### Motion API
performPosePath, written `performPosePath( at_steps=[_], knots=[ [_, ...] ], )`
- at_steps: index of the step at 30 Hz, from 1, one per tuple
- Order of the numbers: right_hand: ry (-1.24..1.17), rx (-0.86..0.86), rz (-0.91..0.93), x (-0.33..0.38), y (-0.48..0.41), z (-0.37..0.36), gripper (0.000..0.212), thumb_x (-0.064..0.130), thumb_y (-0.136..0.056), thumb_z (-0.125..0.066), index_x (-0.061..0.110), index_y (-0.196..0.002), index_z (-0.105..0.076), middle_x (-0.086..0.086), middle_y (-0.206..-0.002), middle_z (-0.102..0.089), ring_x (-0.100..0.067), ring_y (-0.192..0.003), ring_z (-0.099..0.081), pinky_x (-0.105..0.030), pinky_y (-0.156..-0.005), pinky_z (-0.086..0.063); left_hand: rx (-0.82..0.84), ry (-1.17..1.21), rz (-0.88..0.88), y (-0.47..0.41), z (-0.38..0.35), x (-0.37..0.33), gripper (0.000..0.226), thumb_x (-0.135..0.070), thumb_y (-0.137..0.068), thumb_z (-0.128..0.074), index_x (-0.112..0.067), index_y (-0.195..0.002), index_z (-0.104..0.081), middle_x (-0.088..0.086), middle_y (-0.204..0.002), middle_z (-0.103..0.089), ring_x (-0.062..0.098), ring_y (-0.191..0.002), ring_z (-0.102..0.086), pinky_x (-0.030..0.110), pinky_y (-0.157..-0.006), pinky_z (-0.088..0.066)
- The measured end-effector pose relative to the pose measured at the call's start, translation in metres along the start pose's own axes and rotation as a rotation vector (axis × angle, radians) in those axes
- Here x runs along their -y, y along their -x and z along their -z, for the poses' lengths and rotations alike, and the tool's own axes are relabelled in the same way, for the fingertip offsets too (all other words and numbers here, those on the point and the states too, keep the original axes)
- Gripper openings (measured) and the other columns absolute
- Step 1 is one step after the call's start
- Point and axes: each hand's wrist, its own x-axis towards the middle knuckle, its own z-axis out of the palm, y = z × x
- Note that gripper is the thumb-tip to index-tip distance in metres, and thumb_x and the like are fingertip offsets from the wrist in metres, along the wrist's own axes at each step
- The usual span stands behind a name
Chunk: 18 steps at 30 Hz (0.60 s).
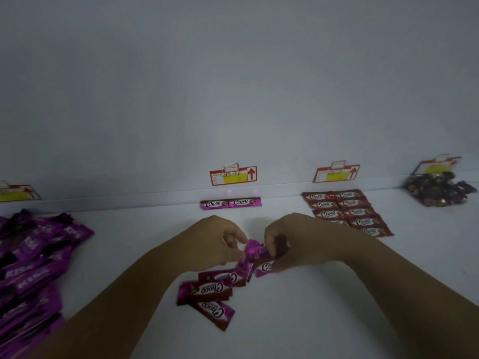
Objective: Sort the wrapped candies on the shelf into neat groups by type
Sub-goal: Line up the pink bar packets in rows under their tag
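On the white shelf [311, 307], a loose cluster of Choco candies [211, 291] in pink and red wrappers lies in front of me. My left hand [220, 242] pinches a crumpled pink Choco wrapper [252, 248] at the cluster's top. My right hand [290, 244] grips the same pink wrapper from the right, with a dark red wrapper tucked under its fingers. Two pink Choco candies [230, 203] lie end to end against the back wall. Red Choco candies [347, 211] are laid in two neat columns to the right.
A heap of purple Kiss candies [33, 268] fills the left side. A pile of dark foil-wrapped candies [438, 190] sits at the far right. Red and yellow price tags [233, 174] hang on the back wall.
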Motion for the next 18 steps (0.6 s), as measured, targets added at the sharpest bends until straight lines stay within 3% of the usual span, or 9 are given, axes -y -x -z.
performPosePath(
  at_steps=[2,5,8,10,13,15,17,18],
  knots=[
    [-0.185,-0.051,0.024,-0.003,0.000,0.005,0.017,0.017,-0.073,-0.077,0.022,-0.071,-0.061,0.008,-0.069,-0.064,0.001,-0.059,-0.058,-0.011,-0.059,-0.047,-0.018,-0.062,0.033,0.001,0.000,-0.001,0.034,-0.034,-0.073,-0.076,-0.027,-0.104,-0.066,-0.012,-0.076,-0.065,-0.001,-0.057,-0.059,0.010,-0.053,-0.041],
    [-0.399,-0.310,-0.032,-0.015,-0.004,0.010,0.013,0.013,-0.076,-0.075,0.013,-0.075,-0.063,0.003,-0.067,-0.066,-0.007,-0.059,-0.060,-0.024,-0.060,-0.050,-0.026,-0.191,0.035,0.004,-0.008,-0.006,0.051,-0.051,-0.068,-0.074,-0.030,-0.112,-0.059,-0.018,-0.085,-0.057,0.001,-0.070,-0.054,0.014,-0.058,-0.036],
    [-0.512,-0.476,-0.102,-0.021,-0.008,0.010,0.010,0.015,-0.080,-0.071,0.013,-0.078,-0.062,0.004,-0.064,-0.067,-0.011,-0.056,-0.065,-0.022,-0.050,-0.049,-0.082,-0.283,-0.023,0.004,-0.021,-0.013,0.064,-0.062,-0.067,-0.068,-0.035,-0.123,-0.050,-0.019,-0.102,-0.050,0.002,-0.084,-0.049,0.018,-0.071,-0.039],
    [-0.576,-0.543,-0.103,-0.024,-0.011,0.010,0.011,0.015,-0.081,-0.071,0.012,-0.079,-0.061,0.006,-0.061,-0.065,-0.014,-0.054,-0.065,-0.021,-0.044,-0.048,-0.117,-0.303,-0.091,0.001,-0.026,-0.015,0.060,-0.060,-0.071,-0.066,-0.035,-0.123,-0.052,-0.015,-0.115,-0.048,0.003,-0.096,-0.048,0.023,-0.082,-0.042],
    [-0.618,-0.597,-0.113,-0.027,-0.012,0.008,0.014,0.016,-0.078,-0.074,0.014,-0.076,-0.060,0.006,-0.058,-0.065,-0.013,-0.052,-0.064,-0.021,-0.043,-0.045,-0.114,-0.367,-0.200,-0.002,-0.029,-0.019,0.038,-0.051,-0.081,-0.061,-0.028,-0.110,-0.065,-0.006,-0.105,-0.054,0.009,-0.091,-0.049,0.017,-0.076,-0.040],
    [-0.672,-0.644,-0.093,-0.026,-0.014,0.008,0.014,0.012,-0.078,-0.074,0.015,-0.073,-0.061,0.004,-0.057,-0.066,-0.012,-0.051,-0.063,-0.019,-0.043,-0.045,-0.106,-0.353,-0.235,-0.004,-0.031,-0.020,0.040,-0.051,-0.086,-0.051,-0.023,-0.107,-0.068,-0.001,-0.098,-0.058,0.012,-0.086,-0.051,0.012,-0.068,-0.033],
    [-0.836,-0.714,-0.059,-0.027,-0.014,0.009,0.015,0.003,-0.080,-0.070,0.013,-0.073,-0.061,0.002,-0.058,-0.066,-0.013,-0.050,-0.062,-0.020,-0.045,-0.046,-0.165,-0.241,-0.220,-0.003,-0.028,-0.021,0.047,-0.057,-0.086,-0.043,-0.020,-0.093,-0.071,0.000,-0.084,-0.061,0.013,-0.076,-0.055,0.013,-0.061,-0.034],
    [-0.925,-0.746,-0.049,-0.027,-0.013,0.010,0.016,-0.002,-0.081,-0.066,0.011,-0.074,-0.061,0.001,-0.059,-0.066,-0.013,-0.050,-0.062,-0.021,-0.046,-0.048,-0.217,-0.120,-0.173,-0.003,-0.023,-0.019,0.036,-0.051,-0.087,-0.047,-0.024,-0.082,-0.071,-0.005,-0.073,-0.061,0.009,-0.067,-0.055,0.012,-0.057,-0.036]
  ],
)
